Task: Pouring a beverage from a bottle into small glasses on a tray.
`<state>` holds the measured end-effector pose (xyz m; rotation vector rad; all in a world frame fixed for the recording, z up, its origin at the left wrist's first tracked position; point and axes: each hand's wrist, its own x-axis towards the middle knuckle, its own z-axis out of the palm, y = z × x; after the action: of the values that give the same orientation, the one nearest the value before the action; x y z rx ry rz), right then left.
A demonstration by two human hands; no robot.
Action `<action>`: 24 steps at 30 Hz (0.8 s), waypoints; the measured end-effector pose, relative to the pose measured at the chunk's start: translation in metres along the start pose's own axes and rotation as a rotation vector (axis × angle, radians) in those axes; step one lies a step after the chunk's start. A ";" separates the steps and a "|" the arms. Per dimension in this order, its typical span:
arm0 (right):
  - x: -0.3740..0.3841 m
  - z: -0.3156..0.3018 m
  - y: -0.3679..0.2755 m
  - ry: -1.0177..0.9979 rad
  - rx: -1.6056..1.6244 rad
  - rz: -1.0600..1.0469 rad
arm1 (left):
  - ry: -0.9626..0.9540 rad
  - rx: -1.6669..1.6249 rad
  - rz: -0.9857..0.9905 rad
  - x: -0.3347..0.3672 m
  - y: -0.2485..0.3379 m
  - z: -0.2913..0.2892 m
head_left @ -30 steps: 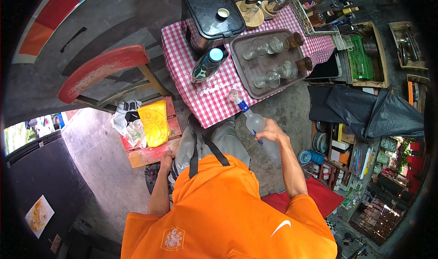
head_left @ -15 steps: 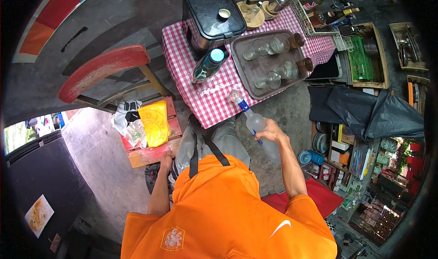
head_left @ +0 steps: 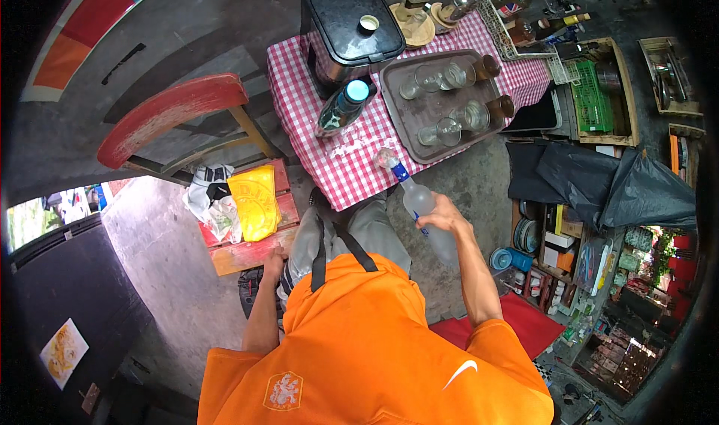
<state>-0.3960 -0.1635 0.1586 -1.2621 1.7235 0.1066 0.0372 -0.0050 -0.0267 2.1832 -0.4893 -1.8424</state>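
My right hand is wrapped round a frosted glass bottle with a blue band on its neck and a clear rounded top. The bottle slants, its neck pointing away from me toward the front edge of a table with a red-and-white checked cloth. Low on the left, my left hand rests at the near edge of a red wooden chair seat; its fingers are too small and partly hidden to read. Beyond the bottle's top, a dark bottle with a light-blue cap stands on the cloth.
A brown tray of glasses lies on the table, beside a black lidded bin. Several bottles stand in a white wire basket farther back. On the chair lie a yellow bag and crumpled plastic. Shelves line the right.
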 end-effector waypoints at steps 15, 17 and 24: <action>0.003 0.009 -0.035 0.184 0.106 -0.131 | 0.000 -0.064 -0.039 0.011 -0.009 -0.002; -0.001 0.011 -0.045 0.212 0.124 -0.174 | 0.007 -0.096 -0.035 0.012 -0.011 -0.001; -0.006 0.025 -0.093 0.304 0.438 -0.453 | 0.003 -0.078 -0.040 0.010 -0.011 0.000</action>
<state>-0.3080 -0.1879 0.1903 -1.3404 1.5453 -0.7219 0.0401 0.0007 -0.0398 2.1589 -0.3694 -1.8464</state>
